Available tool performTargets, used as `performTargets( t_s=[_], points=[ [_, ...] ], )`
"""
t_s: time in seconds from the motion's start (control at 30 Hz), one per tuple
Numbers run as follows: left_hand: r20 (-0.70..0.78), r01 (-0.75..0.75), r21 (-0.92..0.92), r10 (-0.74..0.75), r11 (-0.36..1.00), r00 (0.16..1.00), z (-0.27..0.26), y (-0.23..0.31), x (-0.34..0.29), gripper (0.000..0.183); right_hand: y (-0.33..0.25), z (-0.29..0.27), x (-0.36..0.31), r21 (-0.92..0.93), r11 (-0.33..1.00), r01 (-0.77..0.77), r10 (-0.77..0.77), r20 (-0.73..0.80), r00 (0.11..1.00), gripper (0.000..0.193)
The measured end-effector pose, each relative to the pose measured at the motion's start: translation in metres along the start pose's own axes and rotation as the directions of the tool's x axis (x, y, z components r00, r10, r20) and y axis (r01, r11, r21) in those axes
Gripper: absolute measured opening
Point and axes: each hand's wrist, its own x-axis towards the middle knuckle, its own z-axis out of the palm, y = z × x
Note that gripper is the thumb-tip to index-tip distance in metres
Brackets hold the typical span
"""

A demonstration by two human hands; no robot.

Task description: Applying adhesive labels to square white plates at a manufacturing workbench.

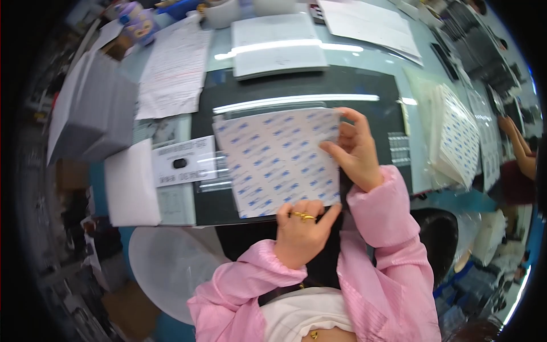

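Observation:
A white sheet with a repeated blue print (279, 162), like the backing paper of adhesive sheet, is in front of me over the dark mat (353, 85). My right hand (356, 148) grips its upper right edge, thumb on the printed face and fingers behind. At the lower edge, my left hand (302, 231), wearing a gold ring, has its fingers bent against the sheet, one reaching toward the lower right corner. A transparent edge (273, 109) shows just beyond the sheet's top. Whether the sheet is single or several layers, I cannot tell.
On the left are a white card with a dark oval (196, 162), white sheets (131, 185) and a tall grey stack (94, 108). A white stack (279, 45) lies beyond the mat. More blue-printed sheets (456, 137) stand at right. Another person's arm (521, 142) shows far right.

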Motion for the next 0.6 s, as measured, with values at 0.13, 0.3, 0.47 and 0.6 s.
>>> performTargets(
  t_s=[0.13,0.3,0.47,0.6],
  points=[
    [-0.145,-0.052,-0.073,0.041,0.996,0.989,-0.026,-0.027,0.007,0.024,-0.004,-0.004,-0.004,0.051,0.998,0.029,-0.028,-0.019,0.999,0.063],
    [-0.163,0.179,0.179,-0.15,0.968,0.975,-0.101,-0.15,0.017,0.064,-0.009,0.003,-0.005,0.079,0.997,0.022,-0.019,-0.045,0.999,0.059],
    [0.174,0.169,0.239,-0.214,0.956,0.961,-0.117,-0.178,-0.027,0.079,-0.002,-0.001,-0.002,0.054,0.998,0.02,-0.019,-0.023,1.0,0.057],
    [0.238,0.139,0.118,-0.164,0.983,0.957,-0.127,-0.144,-0.064,0.078,-0.006,-0.001,-0.001,0.052,0.999,0.01,-0.009,-0.03,1.0,0.056]
  ],
)
